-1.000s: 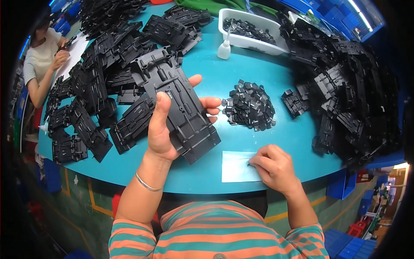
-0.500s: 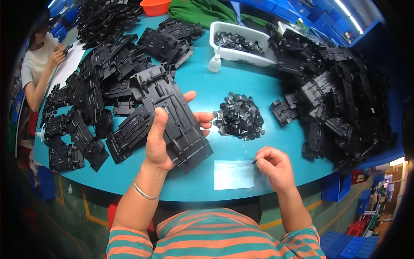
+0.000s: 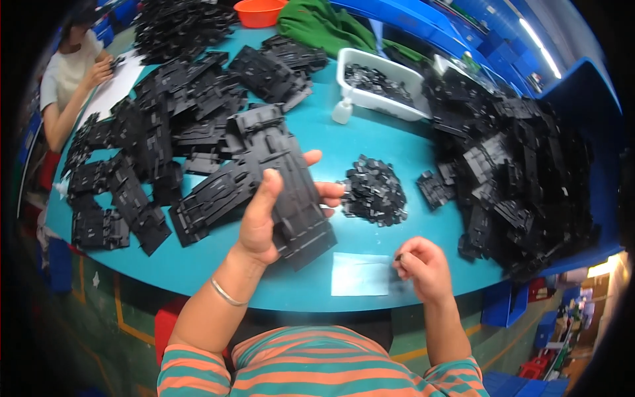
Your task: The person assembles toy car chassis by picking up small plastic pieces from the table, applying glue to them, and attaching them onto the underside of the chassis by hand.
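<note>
My left hand [image 3: 261,221] grips a long black moulded plastic panel [image 3: 291,192], thumb along its left edge and fingertips showing past its right edge. The panel is held tilted above the table. Between the thumb and forefinger of my right hand [image 3: 424,268] is a small black piece [image 3: 399,257], mostly covered by the fingers. A white sheet [image 3: 360,274] lies on the table just left of that hand. Ahead of it, a heap of small black pieces [image 3: 374,190] sits in the middle of the table.
Stacked black panels [image 3: 159,132] cover the left side of the teal table [image 3: 317,291], and another tall pile [image 3: 516,172] fills the right. At the back stand a white bin [image 3: 387,102] of small parts and a white squeeze bottle [image 3: 342,111]. A co-worker [image 3: 73,79] sits far left.
The view has shifted slightly. The panel in my left hand is turned a little more upright. My right hand keeps its pinch, with the fingers curled a bit more.
</note>
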Available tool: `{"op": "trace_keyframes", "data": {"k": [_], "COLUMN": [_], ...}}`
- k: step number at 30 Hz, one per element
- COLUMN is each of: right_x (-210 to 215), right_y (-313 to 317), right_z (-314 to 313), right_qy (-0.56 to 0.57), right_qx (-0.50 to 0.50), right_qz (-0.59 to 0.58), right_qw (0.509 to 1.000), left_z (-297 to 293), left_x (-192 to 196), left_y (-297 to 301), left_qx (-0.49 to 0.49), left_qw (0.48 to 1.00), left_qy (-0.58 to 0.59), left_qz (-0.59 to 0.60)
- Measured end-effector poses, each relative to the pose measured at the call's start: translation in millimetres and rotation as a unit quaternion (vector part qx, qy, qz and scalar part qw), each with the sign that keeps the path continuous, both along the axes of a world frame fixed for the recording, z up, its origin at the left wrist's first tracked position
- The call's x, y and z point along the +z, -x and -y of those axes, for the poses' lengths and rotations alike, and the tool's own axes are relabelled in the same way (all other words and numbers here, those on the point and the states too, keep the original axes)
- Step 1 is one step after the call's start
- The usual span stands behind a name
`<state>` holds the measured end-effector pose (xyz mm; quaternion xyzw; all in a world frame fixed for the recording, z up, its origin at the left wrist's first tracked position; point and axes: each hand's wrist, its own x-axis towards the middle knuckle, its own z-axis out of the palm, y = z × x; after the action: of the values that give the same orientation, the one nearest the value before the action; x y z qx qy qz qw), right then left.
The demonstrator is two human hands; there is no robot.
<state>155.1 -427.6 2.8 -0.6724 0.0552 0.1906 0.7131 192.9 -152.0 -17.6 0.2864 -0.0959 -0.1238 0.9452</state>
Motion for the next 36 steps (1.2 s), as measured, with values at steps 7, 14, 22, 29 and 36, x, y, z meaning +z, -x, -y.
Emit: {"op": "trace_keyframes", "data": {"k": [7,14,22,29,36], "right_x": [28,14,-1,-3,-4], "right_y": [6,12,5,2,1], "right_z": [-25,-91,-104,-107,-107], "right_qy": [0.369,0.286,0.321,0.325,0.325], "right_qx": [0.104,0.106,0.092,0.100,0.107], "right_qz": [0.398,0.606,0.685,0.693,0.696], "right_qw": [0.834,0.735,0.647,0.635,0.631], "left_z": [3,7,8,8,6], "left_x": [-3,-4,-4,-2,-2], "left_y": [0,2,3,4,3], "left_qx": [-0.013,0.000,0.003,0.010,0.003], "left_qw": [1.000,1.000,0.999,0.999,0.996], "left_qy": [0.002,-0.031,-0.034,-0.049,-0.088], "left_qz": [-0.003,0.004,0.008,0.011,0.022]}}
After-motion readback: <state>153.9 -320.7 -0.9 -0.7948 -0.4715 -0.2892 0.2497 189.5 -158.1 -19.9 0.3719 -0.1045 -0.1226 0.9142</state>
